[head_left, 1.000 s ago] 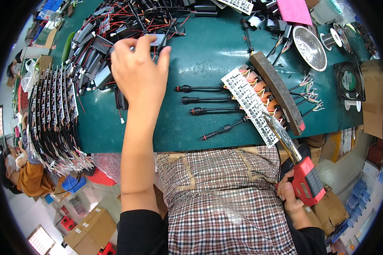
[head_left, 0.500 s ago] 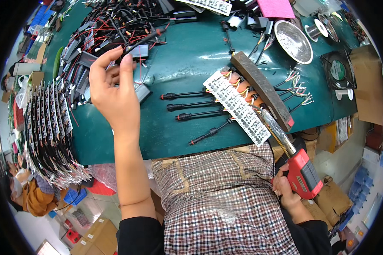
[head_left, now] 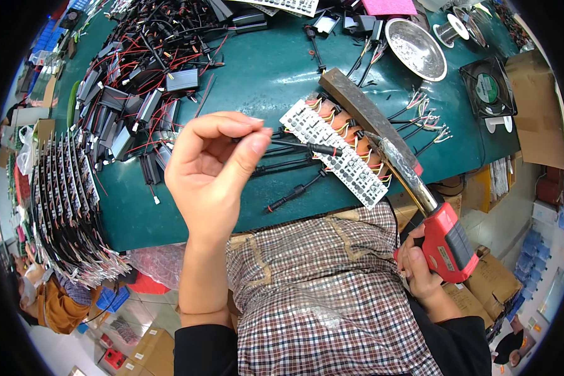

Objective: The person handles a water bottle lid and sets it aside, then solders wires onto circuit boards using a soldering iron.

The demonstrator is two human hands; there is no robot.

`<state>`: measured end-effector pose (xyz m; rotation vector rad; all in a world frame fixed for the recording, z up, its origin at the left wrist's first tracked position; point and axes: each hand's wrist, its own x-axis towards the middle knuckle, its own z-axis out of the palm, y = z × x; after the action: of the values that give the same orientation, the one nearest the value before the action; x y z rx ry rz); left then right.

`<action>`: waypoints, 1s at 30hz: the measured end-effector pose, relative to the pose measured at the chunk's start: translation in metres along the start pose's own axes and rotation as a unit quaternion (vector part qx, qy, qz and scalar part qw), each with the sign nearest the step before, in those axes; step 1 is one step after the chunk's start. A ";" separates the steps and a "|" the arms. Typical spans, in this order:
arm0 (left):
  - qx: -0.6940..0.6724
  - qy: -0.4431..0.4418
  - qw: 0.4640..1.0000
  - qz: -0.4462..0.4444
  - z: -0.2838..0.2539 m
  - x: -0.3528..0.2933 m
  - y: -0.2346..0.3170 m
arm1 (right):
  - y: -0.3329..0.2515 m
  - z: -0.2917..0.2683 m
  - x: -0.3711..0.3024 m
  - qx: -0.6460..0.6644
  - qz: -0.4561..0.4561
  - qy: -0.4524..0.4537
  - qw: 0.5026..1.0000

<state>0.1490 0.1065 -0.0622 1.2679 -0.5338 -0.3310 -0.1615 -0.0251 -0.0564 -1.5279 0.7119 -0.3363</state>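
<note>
My left hand (head_left: 216,169) is closed in a pinch at thumb and forefinger on a black cable (head_left: 307,147), whose thick end reaches over a long white circuit board (head_left: 370,191). My right hand (head_left: 422,276) grips a red and black soldering gun (head_left: 448,247) by its handle, low at the right, its metal barrel pointing up and left to the board's far side. Coloured wires rise along the board's far edge, beside a dark metal bar (head_left: 360,103). More black cables lie on the near side, among them one with a connector (head_left: 294,194); my left hand partly hides others.
On the green table (head_left: 169,219), a heap of black cables and grey boxes (head_left: 147,103) fills the far left. Stacked wired boards (head_left: 69,200) stand at the left edge. A round metal dish (head_left: 415,50), a wire spool (head_left: 451,30) and a fan (head_left: 487,88) sit at far right.
My left hand has come right and nearer from the heap, bringing the black cable over the board. The soldering gun has shifted slightly. The whole view has moved a little.
</note>
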 end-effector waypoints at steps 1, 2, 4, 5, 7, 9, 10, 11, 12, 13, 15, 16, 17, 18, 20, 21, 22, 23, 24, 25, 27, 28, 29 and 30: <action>0.008 -0.008 1.000 0.002 0.003 -0.003 0.003 | -0.001 0.001 0.002 0.001 -0.005 0.005 1.000; 0.015 -0.017 1.000 0.004 0.006 -0.005 0.005 | -0.001 0.002 0.004 0.006 -0.006 0.006 1.000; -0.010 -0.028 0.999 -0.027 0.012 -0.010 0.009 | -0.003 0.002 0.009 0.015 -0.008 0.009 1.000; -0.025 -0.050 0.998 -0.037 0.015 -0.012 0.010 | -0.003 0.002 0.012 0.015 -0.014 0.008 1.000; -0.059 -0.109 0.988 -0.093 0.021 -0.017 0.011 | -0.004 0.003 0.017 0.015 -0.028 0.005 0.999; -0.108 -0.115 0.966 -0.204 0.028 -0.026 0.011 | -0.006 0.006 0.020 0.028 -0.026 0.022 0.999; -0.106 -0.124 0.955 -0.247 0.032 -0.031 0.011 | -0.007 0.008 0.021 0.034 -0.025 0.031 0.999; -0.114 -0.134 0.946 -0.274 0.036 -0.035 0.009 | -0.008 0.009 0.022 0.032 -0.022 0.030 0.999; -0.132 -0.146 0.936 -0.293 0.040 -0.039 0.008 | -0.009 0.011 0.024 0.028 -0.019 0.030 0.999; -0.105 -0.171 0.937 -0.286 0.042 -0.043 0.007 | -0.011 0.012 0.026 0.035 -0.013 0.029 0.999; -0.089 -0.193 0.929 -0.304 0.047 -0.049 0.004 | -0.013 0.015 0.031 0.008 -0.032 0.014 0.999; -0.084 -0.200 0.924 -0.313 0.048 -0.051 0.003 | -0.014 0.016 0.035 0.000 -0.041 0.004 0.999; -0.055 -0.217 0.927 -0.300 0.049 -0.053 0.002 | -0.015 0.019 0.038 0.012 -0.062 -0.002 0.998; -0.027 -0.231 0.930 -0.285 0.049 -0.054 0.002 | -0.016 0.022 0.042 -0.026 -0.070 -0.003 0.997; 0.010 -0.245 0.930 -0.273 0.050 -0.057 0.002 | -0.016 0.029 0.049 -0.062 -0.111 0.003 0.992; 0.019 -0.246 0.929 -0.276 0.050 -0.059 0.002 | -0.016 0.031 0.051 -0.037 -0.110 -0.008 0.993; 0.027 -0.248 0.929 -0.272 0.051 -0.060 0.003 | -0.016 0.033 0.054 -0.013 -0.109 -0.020 0.994; 0.046 -0.258 0.926 -0.271 0.051 -0.060 0.003 | -0.017 0.033 0.056 -0.038 -0.113 -0.030 0.992; 0.049 -0.258 0.924 -0.278 0.053 -0.062 0.004 | -0.017 0.036 0.057 -0.052 -0.112 -0.021 0.992; 0.053 -0.257 0.925 -0.275 0.054 -0.063 0.004 | -0.017 0.038 0.058 0.010 -0.094 -0.030 0.995; 0.090 -0.266 0.930 -0.238 0.057 -0.065 0.006 | -0.016 0.039 0.058 -0.016 -0.090 -0.045 0.995; 0.125 -0.276 0.931 -0.204 0.058 -0.066 0.006 | -0.016 0.038 0.059 -0.067 -0.095 -0.060 0.991; 0.163 -0.284 0.930 -0.166 0.058 -0.067 0.006 | -0.012 0.044 0.062 -0.029 -0.124 0.002 0.992; 0.167 -0.286 0.931 -0.156 0.059 -0.067 0.006 | -0.013 0.044 0.061 -0.020 -0.107 -0.002 0.994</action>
<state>0.0603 0.0952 -0.0577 1.5934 -0.9128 -0.9253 -0.0856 -0.0290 -0.0615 -1.6462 0.5545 -0.4830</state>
